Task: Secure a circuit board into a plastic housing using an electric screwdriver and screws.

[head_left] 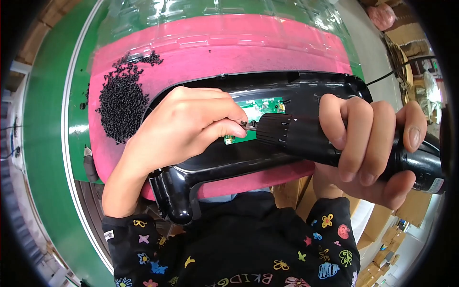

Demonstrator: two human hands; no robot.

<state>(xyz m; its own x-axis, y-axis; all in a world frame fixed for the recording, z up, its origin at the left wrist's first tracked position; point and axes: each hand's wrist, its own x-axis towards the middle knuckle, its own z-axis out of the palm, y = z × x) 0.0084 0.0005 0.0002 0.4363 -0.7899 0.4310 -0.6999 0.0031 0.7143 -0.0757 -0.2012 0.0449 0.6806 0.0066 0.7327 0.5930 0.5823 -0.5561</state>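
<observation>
My right hand (368, 138) is wrapped round a black electric screwdriver (296, 136), held nearly level with its bit pointing left. At the bit's tip, my left hand (184, 122) pinches a small black screw (245, 125) between thumb and forefinger. Below both hands lies a glossy black plastic housing (229, 165), its hollow side up and a stubby handle-like part at its near left. A green circuit board (267, 105) sits inside the housing, partly covered by the screwdriver and my left fingers.
A heap of small black screws (122, 103) lies left of the housing on a pink mat (191, 55). Clear plastic sheeting (229, 24) covers the mat's far side. A dark marker-like object (89, 165) rests by the mat's left edge, on the green table (52, 143).
</observation>
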